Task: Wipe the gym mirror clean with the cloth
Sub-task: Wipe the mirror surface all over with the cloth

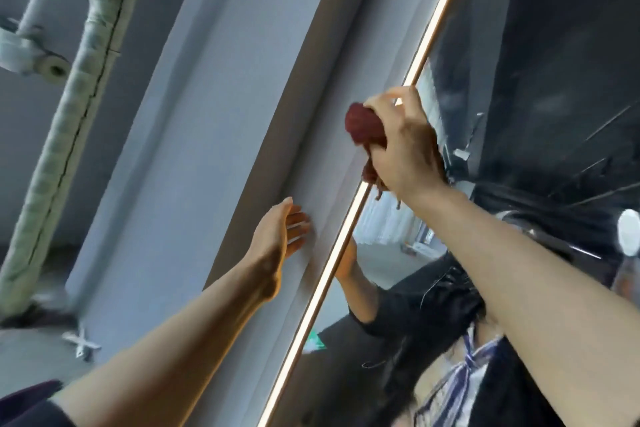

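Red cloth (363, 126) bunched (frayed tail hanging) in right hand (407, 149) grip.

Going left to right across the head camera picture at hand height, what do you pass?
Wrapped pipe → grey wall panel → left hand → red cloth → right hand → mirror.

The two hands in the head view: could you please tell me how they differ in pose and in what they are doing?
The right hand grips a bunched dark red cloth at the mirror's lit edge; the left hand holds nothing. The right hand's fingers are curled, while the left hand's are straight, against the grey wall. The right hand is raised higher than the left. Both arms are bare.
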